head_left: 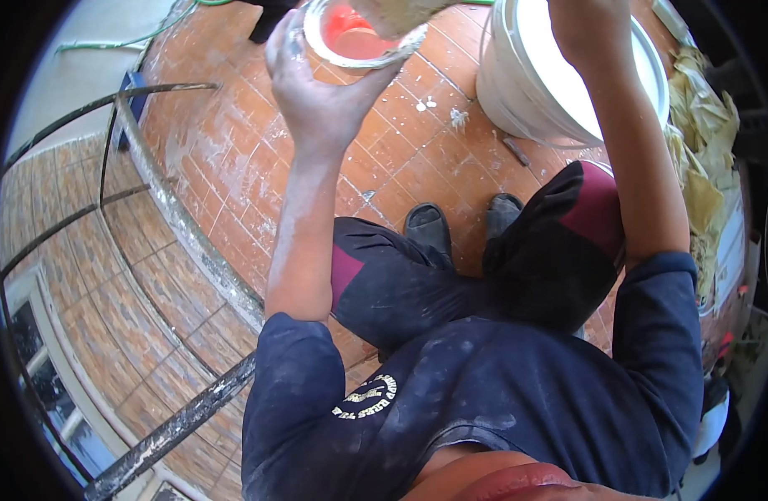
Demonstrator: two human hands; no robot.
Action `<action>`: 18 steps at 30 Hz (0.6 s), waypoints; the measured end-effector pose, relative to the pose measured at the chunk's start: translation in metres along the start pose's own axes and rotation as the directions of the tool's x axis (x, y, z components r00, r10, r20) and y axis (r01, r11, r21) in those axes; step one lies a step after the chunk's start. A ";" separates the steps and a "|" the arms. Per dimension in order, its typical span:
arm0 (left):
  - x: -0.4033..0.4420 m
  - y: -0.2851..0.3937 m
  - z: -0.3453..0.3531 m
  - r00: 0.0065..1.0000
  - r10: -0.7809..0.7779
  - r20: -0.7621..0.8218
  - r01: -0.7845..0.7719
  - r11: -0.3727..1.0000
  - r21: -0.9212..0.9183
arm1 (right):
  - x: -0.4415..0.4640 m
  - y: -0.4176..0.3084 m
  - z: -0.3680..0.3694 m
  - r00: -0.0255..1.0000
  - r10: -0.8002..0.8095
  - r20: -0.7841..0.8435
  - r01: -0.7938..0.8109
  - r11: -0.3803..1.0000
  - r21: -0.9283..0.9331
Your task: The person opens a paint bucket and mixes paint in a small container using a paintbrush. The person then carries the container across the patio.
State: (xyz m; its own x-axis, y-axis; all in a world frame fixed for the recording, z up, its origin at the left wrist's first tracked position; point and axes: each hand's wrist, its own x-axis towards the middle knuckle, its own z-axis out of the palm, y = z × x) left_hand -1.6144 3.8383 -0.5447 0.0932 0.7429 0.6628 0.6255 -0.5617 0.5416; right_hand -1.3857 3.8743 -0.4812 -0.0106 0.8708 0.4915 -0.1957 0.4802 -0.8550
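My left hand (321, 104), dusted with white powder, is wrapped around a small round tub (313, 29) with a red inside and a smeared white rim. Over the tub's opening, a beige, plaster-coloured piece (405, 15) comes in from the top edge; I cannot make out what it is. My right hand (591, 33) is above the white bucket (517, 108) at the upper right. Its fingers run past the top of the view, so what they hold, if anything, is hidden.
Orange floor tiles (434, 163) carry white splatters. Dark metal railing bars (183, 230) curve along the left. A crumpled yellowish sheet (697, 167) lies at the right. A small dark stick-like piece (515, 151) lies by the bucket. My dark shoes (428, 225) are on the tiles.
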 end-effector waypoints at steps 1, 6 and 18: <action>0.000 0.000 -0.001 1.000 -0.005 0.004 0.005 1.000 0.024 | 0.000 0.001 -0.001 0.999 0.028 -0.021 -0.029 0.999 -0.026; -0.003 -0.005 -0.005 1.000 -0.018 0.024 0.018 1.000 -0.007 | -0.002 0.000 0.010 0.990 0.053 -0.133 -0.062 0.996 -0.062; -0.003 -0.012 -0.011 0.986 0.152 -0.066 -0.143 0.983 0.119 | 0.005 -0.020 0.016 0.948 0.059 -0.313 -0.071 0.997 -0.028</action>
State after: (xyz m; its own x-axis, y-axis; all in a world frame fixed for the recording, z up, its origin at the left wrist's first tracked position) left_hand -1.6306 3.8391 -0.5477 0.1356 0.6233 0.7702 0.6932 -0.6151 0.3758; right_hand -1.3973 3.8676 -0.4588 0.2852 0.8867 0.3639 -0.1671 0.4198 -0.8921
